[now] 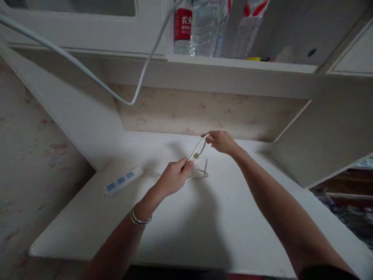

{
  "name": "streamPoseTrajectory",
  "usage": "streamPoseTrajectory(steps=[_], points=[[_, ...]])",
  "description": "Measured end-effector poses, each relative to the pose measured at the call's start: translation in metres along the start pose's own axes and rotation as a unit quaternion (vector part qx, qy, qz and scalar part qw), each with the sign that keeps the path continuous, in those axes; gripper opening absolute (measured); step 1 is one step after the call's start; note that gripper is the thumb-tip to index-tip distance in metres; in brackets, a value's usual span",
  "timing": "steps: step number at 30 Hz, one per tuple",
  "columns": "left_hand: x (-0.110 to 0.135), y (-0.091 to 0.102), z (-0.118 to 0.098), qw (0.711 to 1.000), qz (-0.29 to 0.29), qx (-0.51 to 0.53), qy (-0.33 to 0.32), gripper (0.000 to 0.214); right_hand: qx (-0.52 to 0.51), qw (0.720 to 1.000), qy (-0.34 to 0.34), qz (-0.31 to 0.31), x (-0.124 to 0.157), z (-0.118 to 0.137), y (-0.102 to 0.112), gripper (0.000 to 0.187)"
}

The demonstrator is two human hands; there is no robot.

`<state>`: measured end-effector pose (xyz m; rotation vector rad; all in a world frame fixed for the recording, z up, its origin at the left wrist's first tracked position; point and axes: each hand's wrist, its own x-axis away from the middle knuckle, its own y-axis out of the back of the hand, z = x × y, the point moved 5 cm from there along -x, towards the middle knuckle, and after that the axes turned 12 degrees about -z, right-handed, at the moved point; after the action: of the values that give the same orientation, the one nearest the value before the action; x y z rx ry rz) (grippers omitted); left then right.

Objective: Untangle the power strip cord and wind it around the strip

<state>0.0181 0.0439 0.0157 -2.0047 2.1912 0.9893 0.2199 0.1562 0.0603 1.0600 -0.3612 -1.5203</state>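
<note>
A thin white cable (200, 163) lies partly coiled on the white desk (204, 233) near its back. My left hand (175, 177) is closed in a pinch on one part of the cable, with a silver bracelet on its wrist. My right hand (220, 140) is also closed, gripping another stretch of the same cable a little higher and farther back. The cable runs taut between the two hands, and a small loop of it rests on the desk just below them.
A white power strip (122, 180) with blue sockets lies at the desk's left. A thick white cord (87, 72) hangs from the upper left across the wall. Water bottles (204, 27) stand on the shelf above. A cabinet side panel (326, 140) closes the right.
</note>
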Motion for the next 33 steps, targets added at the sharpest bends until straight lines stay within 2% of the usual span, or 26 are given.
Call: streamPoseTrajectory(steps=[4,8,12,15,17,20,22,25,27,28,31,33], points=[[-0.003,0.002,0.000,0.998,-0.053,0.001,-0.035,0.041,-0.178,0.977,-0.094,0.068,0.022,-0.005,-0.034,0.037],[-0.008,0.008,0.007,0.991,-0.128,-0.022,-0.034,0.041,-0.305,0.935,-0.155,0.095,0.035,0.000,-0.049,0.047],[-0.013,0.012,0.021,0.984,-0.173,-0.036,-0.005,0.036,-0.371,0.909,-0.159,0.104,0.042,0.009,-0.053,0.040],[-0.016,0.013,0.027,0.979,-0.198,-0.027,-0.031,0.038,-0.457,0.867,-0.165,0.112,0.047,0.014,-0.057,0.036],[-0.017,0.013,0.029,0.977,-0.201,-0.043,-0.051,0.046,-0.504,0.837,-0.168,0.127,0.051,0.015,-0.061,0.041],[-0.015,0.011,0.031,0.974,-0.184,-0.111,-0.067,0.046,-0.543,0.811,-0.174,0.132,0.058,0.014,-0.062,0.058],[-0.013,0.010,0.030,0.968,-0.172,-0.164,-0.074,0.044,-0.551,0.806,-0.171,0.134,0.063,0.013,-0.061,0.053],[-0.011,0.010,0.028,0.963,-0.167,-0.202,-0.069,0.044,-0.553,0.802,-0.143,0.172,0.071,0.017,-0.056,0.032],[-0.011,0.010,0.027,0.964,-0.165,-0.201,-0.054,0.042,-0.554,0.799,-0.117,0.204,0.077,0.022,-0.052,0.031],[-0.011,0.010,0.028,0.965,-0.165,-0.200,-0.041,0.041,-0.551,0.800,-0.104,0.213,0.080,0.024,-0.051,0.037],[-0.011,0.011,0.030,0.964,-0.165,-0.209,0.002,0.047,-0.516,0.834,-0.075,0.180,0.085,0.027,-0.050,0.054],[-0.012,0.009,0.031,0.965,-0.151,-0.214,0.010,0.051,-0.474,0.872,-0.064,0.105,0.084,0.024,-0.052,0.046]])
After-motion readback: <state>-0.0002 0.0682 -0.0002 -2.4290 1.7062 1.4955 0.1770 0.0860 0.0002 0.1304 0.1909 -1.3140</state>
